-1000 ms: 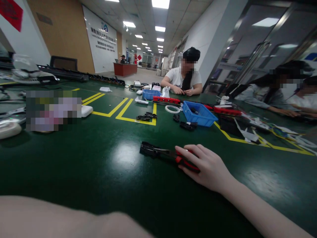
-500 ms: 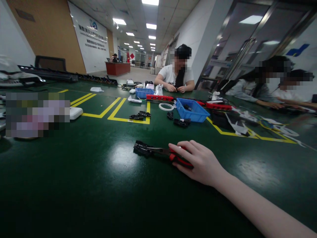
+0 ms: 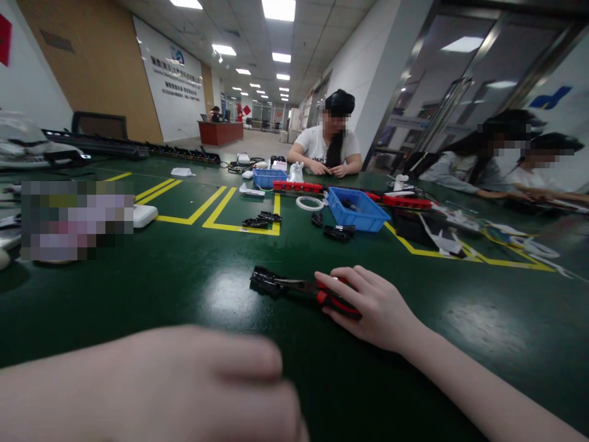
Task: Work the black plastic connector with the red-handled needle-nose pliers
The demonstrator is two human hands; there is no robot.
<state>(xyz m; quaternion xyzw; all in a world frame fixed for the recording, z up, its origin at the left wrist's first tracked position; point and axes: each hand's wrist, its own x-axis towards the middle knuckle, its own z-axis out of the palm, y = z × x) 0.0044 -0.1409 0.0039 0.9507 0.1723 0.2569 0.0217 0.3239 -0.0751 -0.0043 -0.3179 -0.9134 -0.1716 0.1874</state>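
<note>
My right hand (image 3: 368, 304) is closed over the red-and-black handles of a pair of pliers (image 3: 338, 302), which lies low over the green table. The pliers' metal jaws point left and meet a small black plastic part (image 3: 265, 280); whether they grip it or only touch it I cannot tell. Close to the camera, at the lower left, is my left hand (image 3: 202, 383), back upward and blurred. Its fingers bend down out of sight, so anything in them is hidden. It is apart from the pliers and nearer to me than the black part.
Further back lie several more black parts (image 3: 339, 232), a white tape ring (image 3: 310, 203) and a blue bin (image 3: 358, 210). Yellow tape lines (image 3: 242, 230) mark the green table (image 3: 184, 288). A white box (image 3: 145, 216) is at left. Across the table sits a person (image 3: 326, 144); others sit at right.
My left hand has come into view from the lower left. My right hand keeps its hold on the pliers, with the black part still at the jaws. The whole view has shifted slightly.
</note>
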